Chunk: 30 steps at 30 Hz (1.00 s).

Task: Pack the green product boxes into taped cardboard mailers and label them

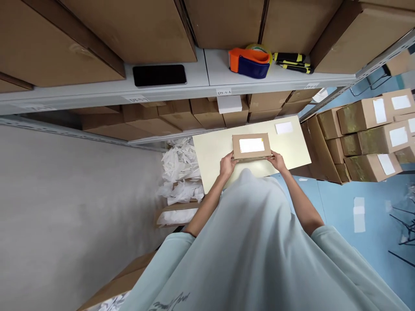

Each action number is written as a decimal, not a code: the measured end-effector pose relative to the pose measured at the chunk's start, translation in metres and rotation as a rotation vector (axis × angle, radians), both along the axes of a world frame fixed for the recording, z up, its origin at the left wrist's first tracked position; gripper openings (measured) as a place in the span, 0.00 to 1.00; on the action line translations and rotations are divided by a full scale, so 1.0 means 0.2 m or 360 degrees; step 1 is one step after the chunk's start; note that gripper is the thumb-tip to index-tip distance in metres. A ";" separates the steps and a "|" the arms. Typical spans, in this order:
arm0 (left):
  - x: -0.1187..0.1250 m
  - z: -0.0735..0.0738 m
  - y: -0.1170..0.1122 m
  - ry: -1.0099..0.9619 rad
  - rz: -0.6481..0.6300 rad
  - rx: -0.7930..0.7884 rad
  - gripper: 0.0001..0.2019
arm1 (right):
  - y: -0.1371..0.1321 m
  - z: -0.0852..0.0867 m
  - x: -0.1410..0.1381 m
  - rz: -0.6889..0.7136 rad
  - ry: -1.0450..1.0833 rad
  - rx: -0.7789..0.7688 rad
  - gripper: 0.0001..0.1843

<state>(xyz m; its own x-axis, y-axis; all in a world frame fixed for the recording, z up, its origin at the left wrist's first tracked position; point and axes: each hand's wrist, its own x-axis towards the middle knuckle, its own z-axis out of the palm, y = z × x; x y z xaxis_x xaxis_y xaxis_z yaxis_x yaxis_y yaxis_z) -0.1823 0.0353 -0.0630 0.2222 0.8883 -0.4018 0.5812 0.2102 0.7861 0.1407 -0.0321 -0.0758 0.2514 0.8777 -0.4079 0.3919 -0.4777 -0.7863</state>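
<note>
A small brown cardboard box [251,146] with a white label on top rests on a pale yellow tabletop [214,151]. My left hand [228,164] grips the box's near left corner, fingers curled round its edge. My right hand [277,161] holds the near right corner the same way. A loose white label [284,128] lies on the tabletop beyond the box to the right.
A grey shelf [207,82] above carries a black phone [159,75], an orange-and-blue tape dispenser [249,63] and yellow-black cutters [292,62], between large cartons. Labelled boxes [372,134] are stacked at right. White paper scraps [181,172] pile left of the table.
</note>
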 end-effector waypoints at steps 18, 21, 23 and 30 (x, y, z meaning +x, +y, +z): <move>0.28 -0.06 -0.04 -0.0119 0.0103 0.0326 0.44 | -0.08 -0.05 0.21 -0.0460 0.0254 0.0071 0.42; 0.50 -0.04 0.03 -0.0281 0.0040 0.0326 0.36 | 0.03 -0.03 0.40 -0.0598 0.0183 0.0161 0.45; 0.67 -0.03 0.07 -0.0403 0.0028 0.0298 0.33 | 0.12 -0.03 0.54 -0.0636 0.0114 0.0195 0.49; 1.32 -0.12 0.30 -0.0447 0.0158 0.0011 0.26 | 0.50 -0.22 0.95 -0.0659 -0.0054 0.0168 0.46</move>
<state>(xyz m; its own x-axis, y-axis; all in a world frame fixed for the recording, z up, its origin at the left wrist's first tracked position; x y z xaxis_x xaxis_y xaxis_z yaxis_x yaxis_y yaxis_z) 0.0825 0.0955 -0.0868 0.2361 0.9137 -0.3309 0.3173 0.2494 0.9149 0.3307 0.0682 -0.1192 0.6029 0.7366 -0.3066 0.2105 -0.5175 -0.8294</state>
